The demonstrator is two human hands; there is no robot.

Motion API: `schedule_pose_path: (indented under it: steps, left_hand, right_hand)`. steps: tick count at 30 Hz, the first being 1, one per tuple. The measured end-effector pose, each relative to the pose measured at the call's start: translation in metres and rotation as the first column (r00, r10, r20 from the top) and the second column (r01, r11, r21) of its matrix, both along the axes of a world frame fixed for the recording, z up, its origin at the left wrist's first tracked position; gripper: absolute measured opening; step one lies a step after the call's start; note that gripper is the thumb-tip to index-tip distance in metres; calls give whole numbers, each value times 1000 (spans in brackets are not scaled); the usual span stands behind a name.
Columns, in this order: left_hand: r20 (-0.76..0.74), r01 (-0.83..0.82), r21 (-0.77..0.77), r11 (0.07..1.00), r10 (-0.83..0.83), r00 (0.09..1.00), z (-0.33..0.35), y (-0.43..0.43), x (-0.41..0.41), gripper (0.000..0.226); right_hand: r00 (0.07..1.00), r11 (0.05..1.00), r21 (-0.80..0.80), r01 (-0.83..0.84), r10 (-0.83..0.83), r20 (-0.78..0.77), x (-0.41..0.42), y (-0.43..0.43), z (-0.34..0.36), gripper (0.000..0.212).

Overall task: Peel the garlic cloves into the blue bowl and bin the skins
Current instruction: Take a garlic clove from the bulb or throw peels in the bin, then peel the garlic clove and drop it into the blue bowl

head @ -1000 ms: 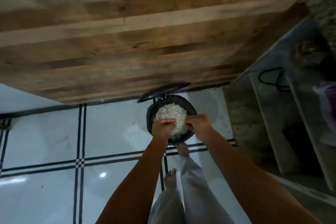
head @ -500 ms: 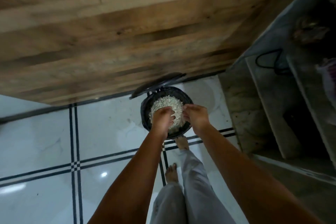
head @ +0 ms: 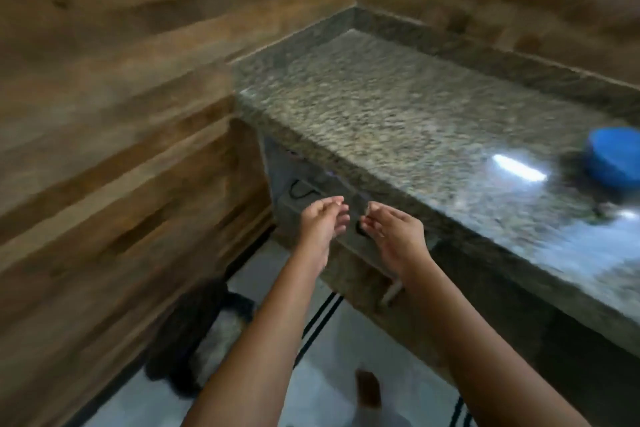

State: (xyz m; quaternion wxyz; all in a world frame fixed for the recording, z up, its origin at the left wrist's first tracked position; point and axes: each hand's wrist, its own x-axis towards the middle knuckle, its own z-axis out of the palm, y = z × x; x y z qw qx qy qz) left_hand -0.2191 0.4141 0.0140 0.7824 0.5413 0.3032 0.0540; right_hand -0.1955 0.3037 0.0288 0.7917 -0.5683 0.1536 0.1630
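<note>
While left hand (head: 320, 225) and right hand (head: 391, 236) hover loose and empty, the round blue bowl (head: 613, 158) waits.
Probably light, smooth plastic: better to take it by the rim.

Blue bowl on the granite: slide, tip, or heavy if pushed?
Bowl looks like plastic, so probably light. The counter is glossy, so it likely slides easily. It sits low and wide, so tipping seems unlikely. Blur hides detail.

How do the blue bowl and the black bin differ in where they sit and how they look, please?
The blue bowl sits on the granite counter, far right; the black bin stands on the floor, lower left. The bin shows pale contents; the bowl's inside is hidden. Both are blurred and untouched.
</note>
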Motion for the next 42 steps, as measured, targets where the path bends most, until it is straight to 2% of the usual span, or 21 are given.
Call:
schedule_pose_path:
  steps: [4, 7, 11, 17, 23, 26, 31, 34, 42]
  left_hand:
    - [67, 236, 78, 969, -241, 968, 25, -106, 41, 17]
    - [92, 367, 97, 925, -376, 922, 33, -183, 65, 14]
    - [115, 502, 73, 861, -508, 854, 38, -281, 92, 11]
    - [98, 598, 44, 800, -599, 795, 36, -392, 126, 16]
    - [15, 630, 162, 759, -641, 768, 22, -430, 158, 10]
    - [-27, 670, 244, 701, -686, 727, 9, -439, 177, 10]
    - [-59, 713, 294, 636, -733, 678, -4, -455, 205, 12]
    - [-57, 725, 348, 594, -759, 649, -7, -461, 221, 11]
    - [-50, 723, 451, 522, -794, 605, -13, -463, 255, 15]
  right_hand:
    - [989, 978, -189, 89, -63, 136, 18, -110, 26, 11]
    - [965, 930, -296, 219, -162, 206, 29, -187, 36, 14]
    - [931, 895, -283, 345, -288, 225, 43, -283, 42, 19]
    - [897, 847, -295, 442, -410, 165, 76, -393, 34, 13]
    - [869, 783, -381, 491, -472, 150, 99, -451, 19, 7]
    - [864, 794, -354, 495, -492, 105, 111, -464, 7, 10]
    - [831, 769, -361, 528, -555, 33, 132, -479, -10, 9]
    - [828, 740, -428, 518, -560, 34, 147, -487, -16, 6]
    - [886, 600, -689, 406, -442, 137, 191, -492, -22, 28]
